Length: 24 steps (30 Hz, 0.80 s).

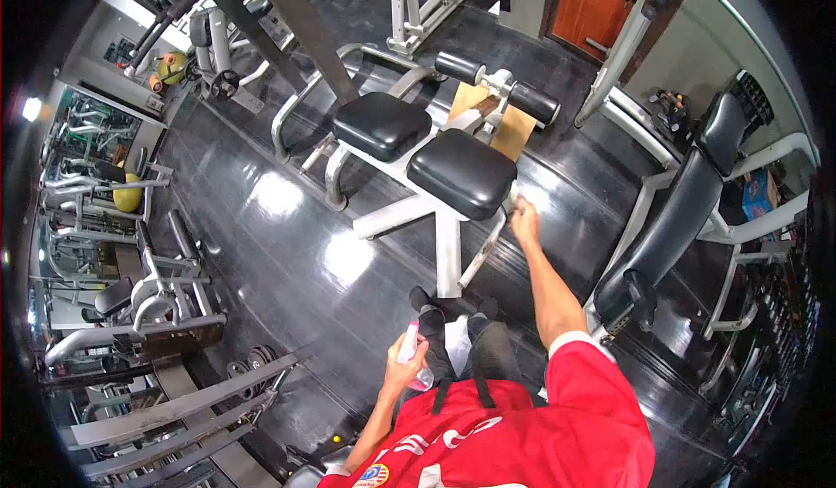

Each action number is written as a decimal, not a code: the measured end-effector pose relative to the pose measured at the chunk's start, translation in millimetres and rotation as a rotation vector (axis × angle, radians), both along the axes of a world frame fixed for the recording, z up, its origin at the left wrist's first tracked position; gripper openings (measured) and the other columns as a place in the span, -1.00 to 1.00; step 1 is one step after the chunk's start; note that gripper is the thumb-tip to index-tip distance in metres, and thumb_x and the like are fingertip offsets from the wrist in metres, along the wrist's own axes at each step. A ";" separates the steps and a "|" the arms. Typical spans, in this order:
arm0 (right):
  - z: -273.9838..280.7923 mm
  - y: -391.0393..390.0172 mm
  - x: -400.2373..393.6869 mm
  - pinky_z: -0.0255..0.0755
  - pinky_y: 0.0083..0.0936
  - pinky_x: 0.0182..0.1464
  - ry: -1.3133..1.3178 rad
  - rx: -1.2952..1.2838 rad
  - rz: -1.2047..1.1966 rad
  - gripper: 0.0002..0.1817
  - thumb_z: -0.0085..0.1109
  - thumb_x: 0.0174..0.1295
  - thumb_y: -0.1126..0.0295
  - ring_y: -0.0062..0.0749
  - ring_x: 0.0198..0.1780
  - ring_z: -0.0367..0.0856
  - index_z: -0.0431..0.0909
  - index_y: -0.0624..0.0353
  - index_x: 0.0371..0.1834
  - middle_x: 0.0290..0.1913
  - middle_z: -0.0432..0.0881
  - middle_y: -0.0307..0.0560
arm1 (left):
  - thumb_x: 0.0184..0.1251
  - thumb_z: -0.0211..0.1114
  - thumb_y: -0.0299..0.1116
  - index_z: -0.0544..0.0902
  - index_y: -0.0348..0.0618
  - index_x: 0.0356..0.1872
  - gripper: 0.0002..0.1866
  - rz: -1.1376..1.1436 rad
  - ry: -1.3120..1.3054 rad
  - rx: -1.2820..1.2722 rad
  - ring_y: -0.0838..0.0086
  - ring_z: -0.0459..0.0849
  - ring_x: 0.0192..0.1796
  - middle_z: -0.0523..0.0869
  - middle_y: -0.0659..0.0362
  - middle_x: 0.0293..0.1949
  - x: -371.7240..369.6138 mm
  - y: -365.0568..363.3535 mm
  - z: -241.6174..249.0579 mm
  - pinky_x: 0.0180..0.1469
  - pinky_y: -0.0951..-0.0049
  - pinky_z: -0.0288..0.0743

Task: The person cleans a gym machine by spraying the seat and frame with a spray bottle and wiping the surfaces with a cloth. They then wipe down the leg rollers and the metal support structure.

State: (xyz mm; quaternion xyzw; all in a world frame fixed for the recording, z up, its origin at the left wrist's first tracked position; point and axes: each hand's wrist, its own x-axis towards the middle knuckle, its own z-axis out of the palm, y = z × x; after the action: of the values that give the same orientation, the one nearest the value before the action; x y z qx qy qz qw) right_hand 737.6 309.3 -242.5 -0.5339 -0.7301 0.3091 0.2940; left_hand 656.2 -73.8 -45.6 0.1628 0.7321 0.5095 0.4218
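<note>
My left hand [406, 363] is wrapped around a spray bottle [423, 378] with a clear body and a pink-and-white top, held low in front of my legs. On the other side, my right hand [525, 222] reaches forward with bent fingers to the right edge of a black padded seat [461, 173]. Something pale shows at those fingertips against the seat's side; I cannot tell what it is. A white metal frame [448, 257] carries this seat and a second black pad [381, 126] beside it.
Foam rollers [534, 103] sit beyond the seat. To the right stands a long black bench [666, 222] on a white frame. Weight machines [161, 301] line the left side, and a rack with grey rails [183, 405] is at lower left. Dark, shiny flooring [287, 253] runs between them.
</note>
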 end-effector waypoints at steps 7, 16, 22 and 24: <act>43.3 -68.9 10.3 0.47 -0.10 0.10 -0.186 -0.084 0.180 -0.54 -0.01 0.10 0.67 0.19 0.00 0.54 0.64 0.04 0.05 -0.01 0.50 0.24 | 0.29 0.31 -0.47 0.56 -0.26 -0.21 -0.87 -0.019 -0.008 -0.060 0.61 0.58 -0.61 0.60 0.24 -0.56 0.0 0.2 0.4 -0.56 0.55 0.41; 92.4 -82.7 13.9 0.49 -0.16 0.04 -0.264 -0.527 0.358 -0.62 0.01 0.17 0.46 0.05 -0.09 0.65 0.65 0.02 0.04 -0.15 0.66 0.14 | 0.29 0.31 -0.49 0.57 -0.25 -0.21 -0.87 -0.019 -0.010 -0.021 0.59 0.59 -0.61 0.61 0.23 -0.55 -4.3 15.2 1.6 -0.55 0.54 0.43; 21.3 -4.3 4.6 0.45 -0.24 0.06 0.293 -0.544 -0.201 -0.58 -0.06 0.26 0.42 0.03 0.01 0.63 0.50 0.12 0.20 -0.04 0.65 0.21 | 0.30 0.32 -0.46 0.55 -0.26 -0.18 -0.84 0.006 -0.004 -0.015 0.56 0.62 -0.60 0.63 0.20 -0.47 -5.7 -4.4 -7.6 -0.59 0.57 0.39; -20.4 -15.9 -18.0 0.38 -0.19 0.12 0.147 -0.443 -0.217 -0.54 0.02 0.20 0.51 0.06 0.09 0.53 0.43 0.16 0.22 0.07 0.57 0.21 | 0.30 0.32 -0.47 0.55 -0.27 -0.18 -0.84 0.017 -0.025 -0.042 0.56 0.62 -0.61 0.63 0.20 -0.47 -4.7 -5.3 -7.8 -0.58 0.57 0.40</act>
State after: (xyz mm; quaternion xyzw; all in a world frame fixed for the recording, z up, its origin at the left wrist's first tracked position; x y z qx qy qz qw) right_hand 719.6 293.4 -262.8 -0.6367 -0.5596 0.4661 0.2535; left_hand 651.6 -79.1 -53.4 0.1416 0.7386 0.4996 0.4298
